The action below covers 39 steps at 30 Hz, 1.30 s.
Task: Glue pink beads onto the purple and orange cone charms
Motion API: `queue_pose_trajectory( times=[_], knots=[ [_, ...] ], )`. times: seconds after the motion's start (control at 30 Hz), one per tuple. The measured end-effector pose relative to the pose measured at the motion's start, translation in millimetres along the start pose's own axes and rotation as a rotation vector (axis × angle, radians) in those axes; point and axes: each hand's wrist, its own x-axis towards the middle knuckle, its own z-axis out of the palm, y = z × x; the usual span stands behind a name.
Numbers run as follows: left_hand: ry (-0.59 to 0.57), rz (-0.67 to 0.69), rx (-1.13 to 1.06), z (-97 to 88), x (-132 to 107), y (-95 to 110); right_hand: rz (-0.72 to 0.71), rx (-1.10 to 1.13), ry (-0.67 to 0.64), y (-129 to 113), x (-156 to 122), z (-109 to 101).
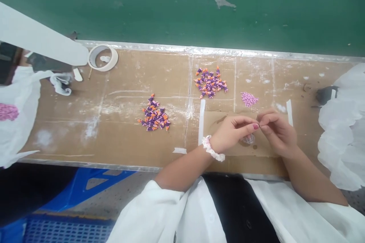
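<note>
My left hand point(235, 131), with a white scrunchie point(212, 149) at its wrist, pinches thumb and finger together. Its fingertips meet those of my right hand point(278, 131), also closed in a pinch. Whatever sits between them is too small to make out. Just under the fingers, a small clear round container point(249, 139) rests on a taped-down cardboard piece point(239, 152). Beyond my hands lies a heap of tiny pink-purple pieces point(249, 99). Two piles of small purple and orange figures lie farther left, one pile point(211, 82) at the back and another pile point(154, 114) nearer.
A roll of masking tape point(112, 62) lies at the back left beside a white panel point(42, 34). White sheeting point(25, 129) with pink pieces covers the left end. White crumpled plastic point(342, 121) stands at the right. A green surface point(171, 7) lies beyond the table edge.
</note>
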Motion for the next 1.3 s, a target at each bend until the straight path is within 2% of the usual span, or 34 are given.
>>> queue_pose_trajectory(
  times=[0.17, 0.3, 0.47, 0.67, 0.9, 1.03, 1.17, 1.3],
  knots=[
    [-0.002, -0.048, -0.044, 0.1, -3, 1, -0.071, -0.041, -0.041, -3, 0, 1],
    [-0.042, -0.064, -0.041, -1.1, -4, 4, -0.111, -0.060, 0.011, -3, 0, 0],
    [0.002, 0.013, -0.059, -0.6, -5, 1, -0.112, -0.096, 0.128, -3, -2, 4],
    [0.053, 0.142, -0.028, 2.7, -4, -3, -0.182, -0.182, 0.173, -4, -2, 5],
    [0.093, 0.095, -0.099, 11.7, -5, -5, -0.284, -0.348, 0.201, -3, -5, 5],
    [0.073, 0.099, -0.044, 12.1, -8, -3, -0.266, -0.355, 0.180, -5, -7, 4],
    [0.086, 0.224, 0.104, 11.9, -11, 1, -0.220, -0.278, 0.138, -9, -6, 4],
    [0.093, 0.285, 0.203, 12.3, -11, 1, -0.188, -0.215, 0.174, -10, -5, 6]
  ],
)
